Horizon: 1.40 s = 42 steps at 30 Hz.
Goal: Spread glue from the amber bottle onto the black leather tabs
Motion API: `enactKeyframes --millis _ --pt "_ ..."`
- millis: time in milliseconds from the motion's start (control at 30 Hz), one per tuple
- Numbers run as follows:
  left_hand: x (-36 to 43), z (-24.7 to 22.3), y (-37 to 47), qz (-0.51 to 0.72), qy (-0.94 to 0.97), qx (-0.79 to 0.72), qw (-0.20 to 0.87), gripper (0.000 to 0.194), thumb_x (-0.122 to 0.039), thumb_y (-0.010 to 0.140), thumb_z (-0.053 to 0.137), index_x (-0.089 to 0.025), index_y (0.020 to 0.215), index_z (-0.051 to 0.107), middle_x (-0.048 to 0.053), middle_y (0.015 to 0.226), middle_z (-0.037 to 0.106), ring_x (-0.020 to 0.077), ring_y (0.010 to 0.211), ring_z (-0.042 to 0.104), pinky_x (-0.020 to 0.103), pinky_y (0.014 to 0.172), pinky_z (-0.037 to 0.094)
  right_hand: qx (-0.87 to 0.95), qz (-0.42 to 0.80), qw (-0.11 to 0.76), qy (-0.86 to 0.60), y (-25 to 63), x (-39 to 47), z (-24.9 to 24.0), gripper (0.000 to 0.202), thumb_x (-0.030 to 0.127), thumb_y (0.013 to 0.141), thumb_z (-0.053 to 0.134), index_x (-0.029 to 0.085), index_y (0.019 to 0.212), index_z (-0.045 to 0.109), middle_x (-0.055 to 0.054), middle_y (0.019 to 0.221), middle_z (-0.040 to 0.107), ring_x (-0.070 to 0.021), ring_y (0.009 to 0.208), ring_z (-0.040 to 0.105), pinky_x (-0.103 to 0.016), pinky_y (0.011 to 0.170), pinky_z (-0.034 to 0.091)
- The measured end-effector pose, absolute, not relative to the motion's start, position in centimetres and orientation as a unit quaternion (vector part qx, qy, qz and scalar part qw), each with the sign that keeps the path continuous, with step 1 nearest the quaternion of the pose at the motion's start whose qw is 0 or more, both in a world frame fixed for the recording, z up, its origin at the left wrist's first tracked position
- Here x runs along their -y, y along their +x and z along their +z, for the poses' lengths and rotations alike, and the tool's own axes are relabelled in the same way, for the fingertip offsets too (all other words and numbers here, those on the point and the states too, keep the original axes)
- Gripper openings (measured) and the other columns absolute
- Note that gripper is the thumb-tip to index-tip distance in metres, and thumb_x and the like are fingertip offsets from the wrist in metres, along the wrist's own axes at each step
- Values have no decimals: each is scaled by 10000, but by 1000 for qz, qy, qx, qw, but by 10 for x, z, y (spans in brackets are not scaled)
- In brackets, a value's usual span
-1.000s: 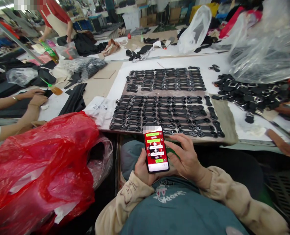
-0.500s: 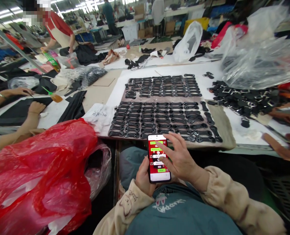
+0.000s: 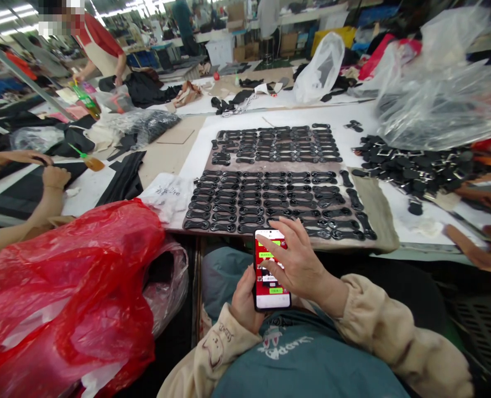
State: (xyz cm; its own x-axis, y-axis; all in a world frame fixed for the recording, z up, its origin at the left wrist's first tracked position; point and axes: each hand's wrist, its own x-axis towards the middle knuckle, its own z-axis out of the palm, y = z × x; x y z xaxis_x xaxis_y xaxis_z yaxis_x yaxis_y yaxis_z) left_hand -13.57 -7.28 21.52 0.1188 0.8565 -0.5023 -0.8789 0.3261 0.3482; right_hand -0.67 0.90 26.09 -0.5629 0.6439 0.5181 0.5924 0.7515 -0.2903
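Note:
Low in front of my body, my left hand [image 3: 245,301] is closed around a smartphone [image 3: 272,301] held upright. Its lit screen shows a chat with green and white bubbles on a red background. Over the screen spreads my right hand [image 3: 299,260], its fingers apart and holding nothing. Whether a fingertip touches the glass I cannot tell. Just beyond the phone, rows of small black strap pieces [image 3: 251,203] lie on a brownish board [image 3: 278,167] on the table.
A heap of black straps with metal buckles [image 3: 415,166] lies right, below clear plastic bags [image 3: 444,105]. A large red plastic bag [image 3: 83,276] bulges at left. Beyond it, a co-worker's hands [image 3: 55,177] rest on black material. Another person [image 3: 100,47] stands farther back.
My right hand has shifted left across the phone screen, and the phone has moved slightly right. At left, the co-worker's two hands have come closer together.

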Motion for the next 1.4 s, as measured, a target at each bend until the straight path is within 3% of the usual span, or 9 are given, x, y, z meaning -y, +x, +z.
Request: enactKeyframes --millis 167,400,700,1033,1400 --pt "72 217 -136 573 -15 -352 740 423 -414 919 538 -154 1251 566 117 1099 693 255 949 680 414 897 519 884 49 304 -352 -9 -10 259 423 409 926 544 221 1304 580 -159 1391 426 -368 1341 324 -658 1103 229" --pt "71 227 -138 567 -33 -333 753 535 -469 948 448 -125 1354 506 173 1301 608 326 1190 581 504 1062 404 847 67 373 -372 7 -14 259 421 349 936 531 218 1336 538 -144 1379 433 -355 1322 354 -609 1103 278" --pt "69 233 -140 560 -60 -359 744 499 -445 964 422 -132 1334 538 140 1216 673 298 1071 647 525 1029 426 835 77 388 -383 18 -9 247 400 305 934 523 208 1322 534 -148 1346 448 -349 1295 377 -588 1072 327" --pt "70 232 -142 575 -61 -346 739 438 -429 962 446 -118 1224 611 125 1091 725 259 927 695 422 863 529 823 117 407 -379 22 -5 240 386 268 935 523 171 1308 545 -165 1308 482 -324 1238 440 -546 1037 379" --pt "69 230 -145 567 -65 -303 763 475 -464 976 392 -127 1207 633 123 1110 724 260 958 697 415 870 533 829 171 399 -354 29 8 230 362 230 919 561 182 1277 579 -160 1306 488 -306 1213 479 -521 1014 416"
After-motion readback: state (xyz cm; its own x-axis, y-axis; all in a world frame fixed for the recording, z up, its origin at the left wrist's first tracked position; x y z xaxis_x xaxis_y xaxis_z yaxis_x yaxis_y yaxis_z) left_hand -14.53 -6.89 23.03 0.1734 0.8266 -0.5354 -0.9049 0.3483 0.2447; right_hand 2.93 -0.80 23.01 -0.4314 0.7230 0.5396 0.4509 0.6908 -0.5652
